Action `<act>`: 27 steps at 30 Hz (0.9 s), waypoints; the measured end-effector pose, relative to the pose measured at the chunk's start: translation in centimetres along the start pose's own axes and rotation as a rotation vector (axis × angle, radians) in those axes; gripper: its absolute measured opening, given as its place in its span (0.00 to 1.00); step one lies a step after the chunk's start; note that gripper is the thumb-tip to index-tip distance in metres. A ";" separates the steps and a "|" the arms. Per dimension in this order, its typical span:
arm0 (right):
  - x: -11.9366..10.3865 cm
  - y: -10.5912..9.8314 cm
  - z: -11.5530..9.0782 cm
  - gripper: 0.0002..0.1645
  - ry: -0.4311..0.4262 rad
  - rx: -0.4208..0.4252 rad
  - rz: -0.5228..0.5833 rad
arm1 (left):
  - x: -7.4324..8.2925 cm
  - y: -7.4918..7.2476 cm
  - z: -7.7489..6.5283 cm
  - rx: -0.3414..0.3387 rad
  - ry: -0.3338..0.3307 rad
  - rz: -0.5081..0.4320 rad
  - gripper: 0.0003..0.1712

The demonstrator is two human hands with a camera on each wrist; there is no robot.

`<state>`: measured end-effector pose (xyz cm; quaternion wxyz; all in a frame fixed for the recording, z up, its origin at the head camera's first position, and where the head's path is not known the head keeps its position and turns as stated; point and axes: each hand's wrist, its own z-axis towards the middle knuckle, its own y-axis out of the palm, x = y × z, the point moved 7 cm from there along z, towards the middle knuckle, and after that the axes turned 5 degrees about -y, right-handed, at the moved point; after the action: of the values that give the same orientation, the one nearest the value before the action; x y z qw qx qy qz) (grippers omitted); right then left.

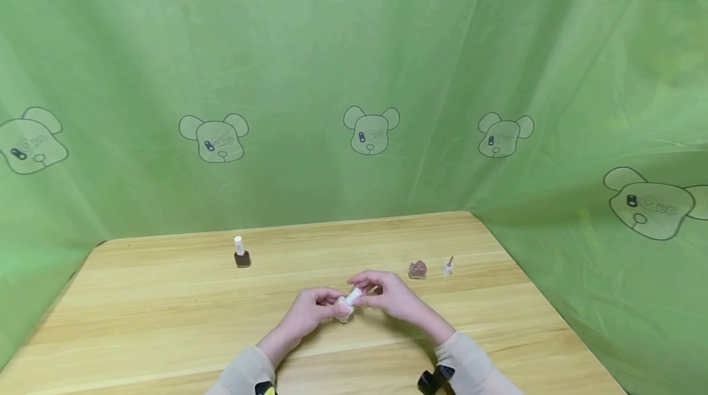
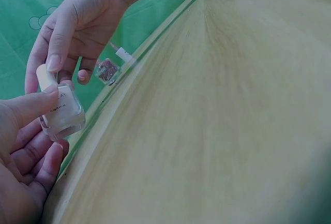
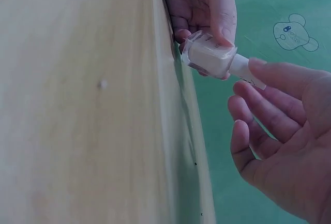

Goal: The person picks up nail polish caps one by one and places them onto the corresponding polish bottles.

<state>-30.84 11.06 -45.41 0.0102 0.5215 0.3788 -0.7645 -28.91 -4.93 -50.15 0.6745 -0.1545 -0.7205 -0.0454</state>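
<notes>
A nail polish bottle [image 3: 208, 56] of clear glass with pale polish is held tilted above the table by both hands. My left hand [image 1: 312, 314] grips its glass body, the thumb lying across the front. The white cap [image 1: 354, 295] is pinched between the thumb and fingers of my right hand [image 1: 391, 297]. In the right wrist view the cap meets the bottle's neck; whether it is screwed tight I cannot tell. The left wrist view shows printed lettering on the glass near my left thumb.
On the wooden table [image 1: 166, 321], a dark nail polish bottle [image 1: 242, 258] with a white cap stands at the back left. A pinkish, uncapped bottle [image 1: 417, 269] is at the right, beside a white cap with its brush [image 1: 448, 266] pointing up. Green curtains [image 1: 298, 75] surround the table.
</notes>
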 end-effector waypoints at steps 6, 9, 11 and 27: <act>0.0 0.0 -0.1 0.17 0.007 -0.011 0.001 | 0.1 0.0 0.0 0.002 0.001 0.005 0.20; -0.1 0.0 -0.1 0.15 0.012 -0.013 -0.021 | 0.1 0.0 -0.1 0.001 0.001 0.001 0.20; -0.2 0.0 -0.1 0.14 0.014 -0.011 -0.037 | 0.2 0.0 -0.1 0.002 0.003 0.002 0.20; -0.1 -0.1 -0.3 0.11 0.079 0.054 -0.101 | 0.0 0.2 0.0 -0.005 0.016 0.012 0.19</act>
<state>-30.56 11.26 -45.36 -0.0571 0.5315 0.3840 -0.7528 -28.84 -4.77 -50.13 0.6801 -0.1602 -0.7140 -0.0444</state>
